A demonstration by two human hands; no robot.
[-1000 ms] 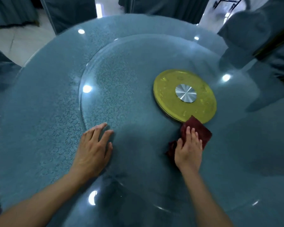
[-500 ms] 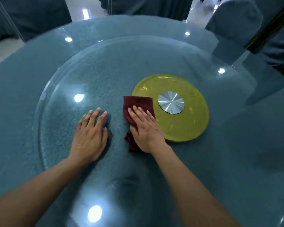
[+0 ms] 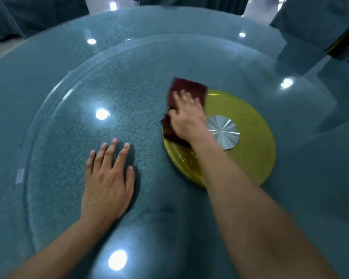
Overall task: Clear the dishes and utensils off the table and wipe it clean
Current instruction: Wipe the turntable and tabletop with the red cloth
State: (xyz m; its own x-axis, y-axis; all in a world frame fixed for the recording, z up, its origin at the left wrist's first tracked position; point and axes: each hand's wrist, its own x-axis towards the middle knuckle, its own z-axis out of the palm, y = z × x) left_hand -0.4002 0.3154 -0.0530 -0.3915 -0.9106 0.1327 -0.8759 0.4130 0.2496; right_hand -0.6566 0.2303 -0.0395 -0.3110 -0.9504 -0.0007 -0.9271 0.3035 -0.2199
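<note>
1. Glass forms a big round turntable [image 3: 73, 125] on the blue round counter [image 3: 28, 63]; its curved rim sweeps from the lower left up and across the far side.
2. Right hand [image 3: 187, 119] lies flat, fingers stretched out, pressing a dark red cloth [image 3: 186, 87] onto the glass. The hand is motion-blurred.
3. That cloth straddles the far-left edge of the yellow disc [image 3: 254, 141] at the turntable's centre; part of it lies over the disc and part over plain glass.
4. A silver metal cap [image 3: 225, 133] sits in the middle of the disc, just beside the right wrist.
5. Left hand [image 3: 109, 178] rests palm down on the glass, fingers straight and slightly spread, holding nothing, well apart from the cloth.
6. Wide bare glass stretches left of and beyond both hands up to the rim.
7. Blue-covered chairs [image 3: 310, 23] stand past the counter's far right edge.
</note>
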